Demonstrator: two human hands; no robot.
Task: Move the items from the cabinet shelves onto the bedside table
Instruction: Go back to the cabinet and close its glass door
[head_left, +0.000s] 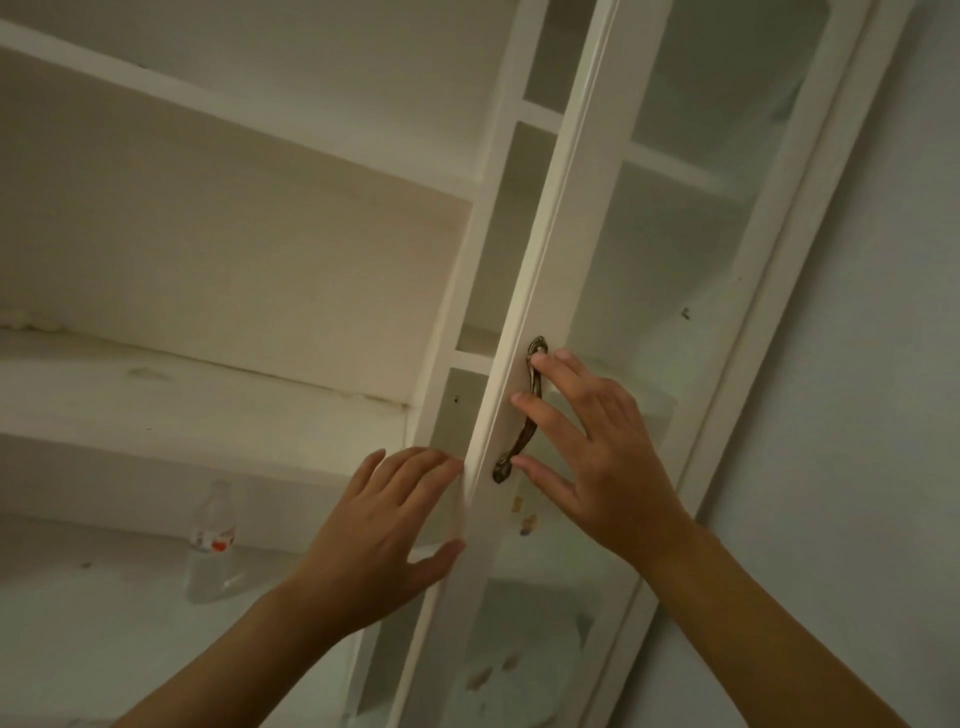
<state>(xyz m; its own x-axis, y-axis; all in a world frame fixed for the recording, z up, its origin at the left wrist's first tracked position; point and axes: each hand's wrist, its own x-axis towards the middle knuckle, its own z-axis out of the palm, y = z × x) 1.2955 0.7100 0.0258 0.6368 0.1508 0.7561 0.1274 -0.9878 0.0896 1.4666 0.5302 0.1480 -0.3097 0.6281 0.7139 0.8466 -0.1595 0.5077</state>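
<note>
Two bare arms reach up, the left hand (379, 525) spread flat on the door (524, 364) edge and the right hand (592, 457) spread over the handle (522, 415), holding nothing, so move the door slowly, minding the bottle (212, 545) on the shelf (130, 467).

A: Tall wooden cabinet door frame (524, 332): colour?
B: Cream-white, plain. Frosted pale glass panes (691, 244), grey-green tint.
A: Curved metal door handle (524, 410)?
B: Dark bronze, mottled.
A: Small clear plastic bottle (212, 540)?
B: Transparent, white label with a red-orange mark. Painted wooden shelves (171, 395): off-white.
</note>
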